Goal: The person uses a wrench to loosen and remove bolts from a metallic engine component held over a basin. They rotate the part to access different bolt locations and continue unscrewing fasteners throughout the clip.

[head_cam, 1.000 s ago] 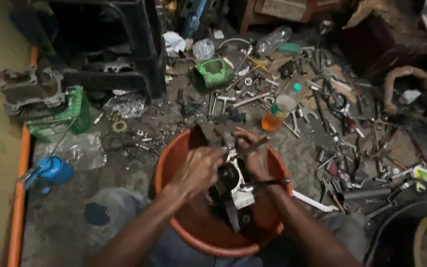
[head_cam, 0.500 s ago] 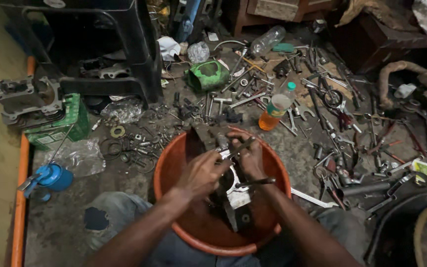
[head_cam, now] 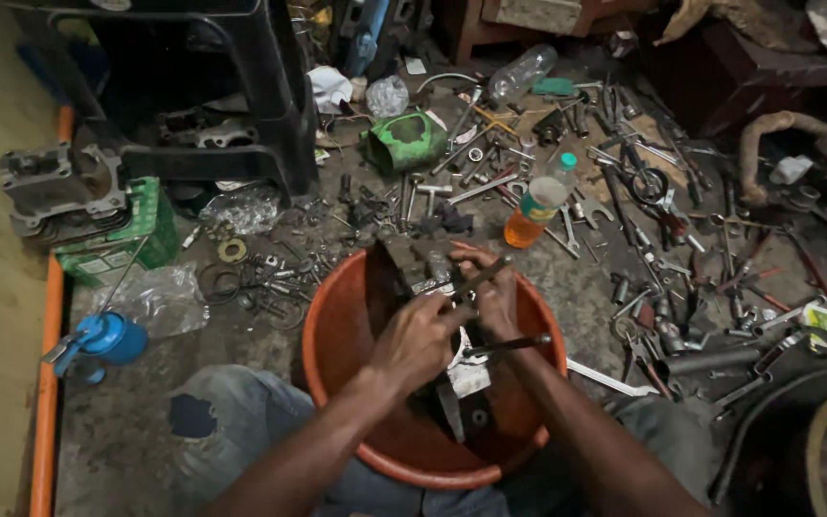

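Grimy concrete floor (head_cam: 145,450) lies littered with wrenches (head_cam: 567,206) and bolts around an orange plastic basin (head_cam: 332,335). Over it, the left hand (head_cam: 413,340) and right hand (head_cam: 492,292) close their fingers on a dark, blocky metal engine part (head_cam: 413,268), its long axis running from the far rim toward the person.
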